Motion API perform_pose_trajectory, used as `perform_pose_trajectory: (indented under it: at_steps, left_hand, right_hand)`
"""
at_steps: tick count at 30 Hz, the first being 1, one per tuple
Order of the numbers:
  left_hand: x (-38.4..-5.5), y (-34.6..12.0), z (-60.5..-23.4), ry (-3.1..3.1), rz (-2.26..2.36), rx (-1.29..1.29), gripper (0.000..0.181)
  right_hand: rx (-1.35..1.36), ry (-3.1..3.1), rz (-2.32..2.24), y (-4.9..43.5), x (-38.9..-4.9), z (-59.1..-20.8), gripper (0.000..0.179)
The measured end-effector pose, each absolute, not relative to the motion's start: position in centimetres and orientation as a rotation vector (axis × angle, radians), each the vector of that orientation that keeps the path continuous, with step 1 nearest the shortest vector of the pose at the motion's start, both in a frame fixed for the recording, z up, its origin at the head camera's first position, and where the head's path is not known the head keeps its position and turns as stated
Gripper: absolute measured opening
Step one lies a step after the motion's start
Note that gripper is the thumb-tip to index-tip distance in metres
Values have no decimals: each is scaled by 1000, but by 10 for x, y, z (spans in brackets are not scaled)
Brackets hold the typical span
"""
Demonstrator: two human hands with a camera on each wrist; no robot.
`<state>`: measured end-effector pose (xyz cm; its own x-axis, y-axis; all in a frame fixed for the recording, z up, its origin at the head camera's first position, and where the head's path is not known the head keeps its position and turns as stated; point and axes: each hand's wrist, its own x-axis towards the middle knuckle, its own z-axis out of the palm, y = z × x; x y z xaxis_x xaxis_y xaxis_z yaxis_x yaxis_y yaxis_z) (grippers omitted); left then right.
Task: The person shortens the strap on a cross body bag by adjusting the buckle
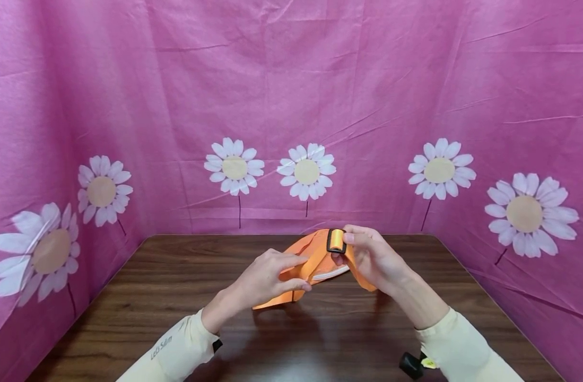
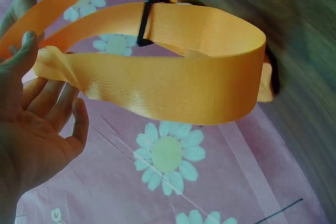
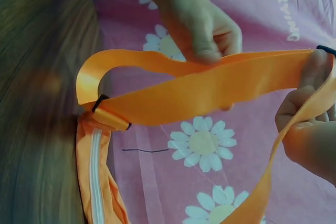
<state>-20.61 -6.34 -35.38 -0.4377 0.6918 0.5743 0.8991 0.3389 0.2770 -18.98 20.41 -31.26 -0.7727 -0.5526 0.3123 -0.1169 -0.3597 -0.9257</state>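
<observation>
A small orange bag (image 1: pixel 306 244) with a white zipper (image 3: pixel 96 177) hangs low over the table, its wide webbing strap (image 3: pixel 194 93) looped up between both hands. My left hand (image 1: pixel 267 277) holds the strap between thumb and fingers, and some fingers are hidden behind the webbing. At the strap's upper part, my right hand (image 1: pixel 379 260) pinches the webbing beside a black slide buckle (image 1: pixel 336 241). Another black buckle (image 2: pixel 147 22) shows on the strap in the left wrist view. Much of the bag's body lies behind the strap and hands in the head view.
Beneath the hands is a dark wood-grain table (image 1: pixel 176 276). Pink cloth (image 1: pixel 367 106) printed with white daisies hangs around its back and sides. A black wrist-camera piece (image 1: pixel 410 366) sits by the right sleeve.
</observation>
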Motion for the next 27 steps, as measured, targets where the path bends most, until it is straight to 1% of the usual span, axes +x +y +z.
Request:
perform_pose_trajectory:
  at_steps: [3,8,11,14,17,22,27]
  left_hand:
    - [-210,-67,-354,-2313,-760,-1403,51]
    - [-210,-71,-350,-2396,-806,-1358,67]
    - [-205,-69,-347,-2331,-919,-1343,72]
    - [-199,-65,-342,-2218,-994,-1348,70]
    - [-194,-61,-339,-2136,-1002,-1364,64]
    - [-189,-59,-339,-2100,-988,-1380,53]
    - [-188,-62,-336,-2076,-994,-1371,49]
  right_hand:
    - [-884,1593,-2213,206,-192,-313,29]
    - [-870,1778,-2128,205,-193,-316,21]
    - [-836,1953,-2014,203,-192,-317,17]
    - [-836,2091,-1886,200,-190,-318,19]
    - [-867,2151,-1788,197,-189,-319,19]
    - [-930,2130,-1705,194,-188,-321,17]
    - [-967,2080,-1682,200,-192,-321,17]
